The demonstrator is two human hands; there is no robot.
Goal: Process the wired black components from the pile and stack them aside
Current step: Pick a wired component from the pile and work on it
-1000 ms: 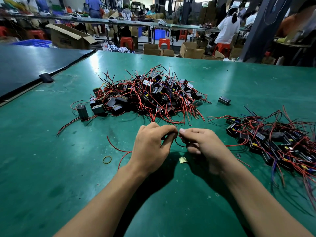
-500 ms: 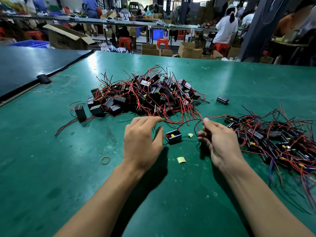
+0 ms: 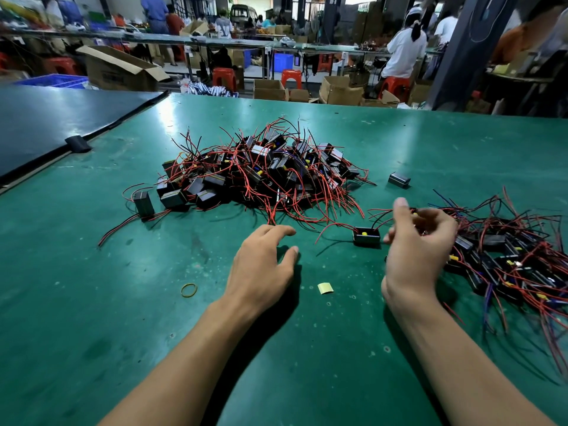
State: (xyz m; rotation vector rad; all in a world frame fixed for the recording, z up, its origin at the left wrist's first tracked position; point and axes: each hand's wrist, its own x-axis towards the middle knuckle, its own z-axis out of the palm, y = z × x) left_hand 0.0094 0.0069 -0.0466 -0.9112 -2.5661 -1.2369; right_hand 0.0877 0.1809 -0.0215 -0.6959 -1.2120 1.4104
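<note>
Big pile (image 3: 261,173) of wired black parts is sitting mid-table (image 3: 92,318) toward the far edge, & the left hand (image 3: 264,265) is hovering just in front of it, fingers relaxed & apart, holding nothing. One black part (image 3: 365,237) is lying betw. the hands. Its wires are running toward the right hand (image 3: 418,250), whose fingers are curling loosely (can't tell if they're pinching a wire), w/ a second heap (image 3: 507,259) lying by the right edge.

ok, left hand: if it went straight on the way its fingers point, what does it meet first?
Likely the loose red wire ends trailing from the near edge of the pile, just ahead of the left hand. Its height over the table is unclear.
</note>
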